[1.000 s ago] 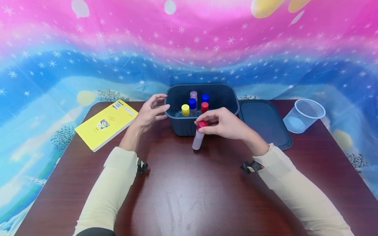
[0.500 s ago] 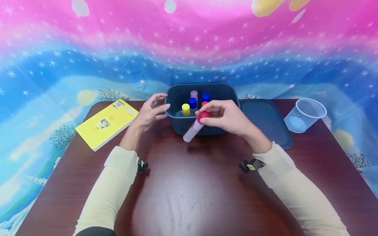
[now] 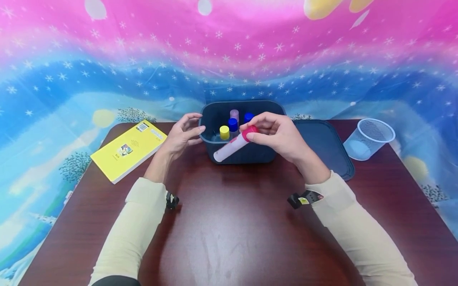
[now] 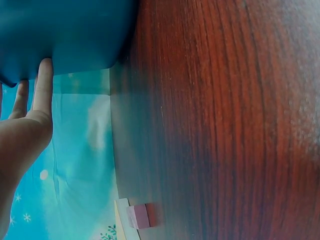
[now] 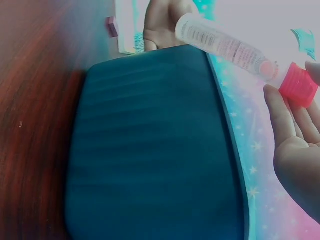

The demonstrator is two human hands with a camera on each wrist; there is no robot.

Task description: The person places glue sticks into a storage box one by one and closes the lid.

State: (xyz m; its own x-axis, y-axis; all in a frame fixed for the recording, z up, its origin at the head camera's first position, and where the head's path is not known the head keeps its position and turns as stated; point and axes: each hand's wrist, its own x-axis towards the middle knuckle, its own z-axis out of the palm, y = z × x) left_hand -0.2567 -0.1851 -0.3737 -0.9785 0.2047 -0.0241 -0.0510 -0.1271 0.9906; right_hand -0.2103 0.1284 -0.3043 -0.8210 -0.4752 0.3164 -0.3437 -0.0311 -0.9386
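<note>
In the head view a white tube with a red cap (image 3: pixel 232 147) tilts in the air before the front wall of a dark plastic bin (image 3: pixel 243 157). My right hand (image 3: pixel 279 133) pinches its cap between thumb and fingers; a barcode label on the tube (image 5: pixel 225 45) shows in the right wrist view. At the bin's left end my left hand (image 3: pixel 182 133) rests with extended fingers against the wall and rim. Inside the bin stand tubes with a yellow cap (image 3: pixel 224 132), blue caps (image 3: pixel 233 124) and a pale purple one (image 3: pixel 234 114). My right hand hides part of the bin.
A dark lid (image 3: pixel 322 147) lies right of the bin, partly behind my right forearm. Past it a white mesh cup (image 3: pixel 370 139) leans at the table's edge. A yellow book (image 3: pixel 129 151) lies at the left. A patterned cloth (image 3: pixel 229 59) hangs behind the brown table (image 3: pixel 229 222).
My right hand has lifted the red-capped tube up from near the table and tipped its lower end leftward. The left hand has stayed at the bin's left end.
</note>
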